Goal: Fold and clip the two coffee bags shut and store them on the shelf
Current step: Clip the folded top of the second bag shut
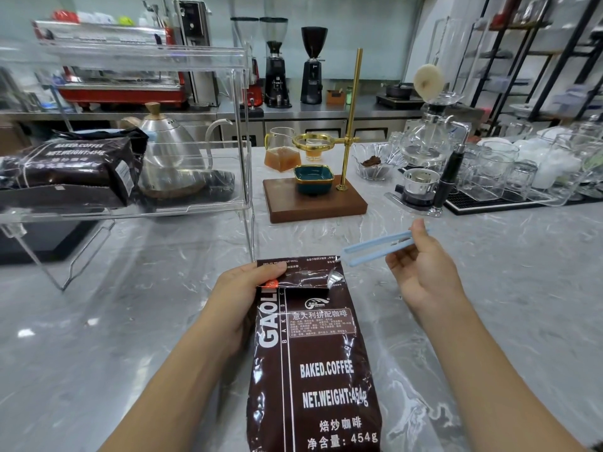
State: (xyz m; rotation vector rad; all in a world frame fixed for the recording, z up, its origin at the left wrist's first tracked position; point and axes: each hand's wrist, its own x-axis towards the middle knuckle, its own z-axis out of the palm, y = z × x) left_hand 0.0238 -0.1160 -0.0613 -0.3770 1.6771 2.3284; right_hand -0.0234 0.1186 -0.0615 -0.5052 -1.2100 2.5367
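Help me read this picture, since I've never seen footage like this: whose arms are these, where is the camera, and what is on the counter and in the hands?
No machine here: a person wears a camera on the head, looking forward and down, so both arms reach in from below. The left hand pinches the folded top of a brown coffee bag lying on the marble counter. The right hand has a light blue sealing clip in its grip, open and not yet on the bag. A second coffee bag already lies on the clear shelf beside a steel kettle. Behind stand a pour-over stand, a siphon brewer and glasses.
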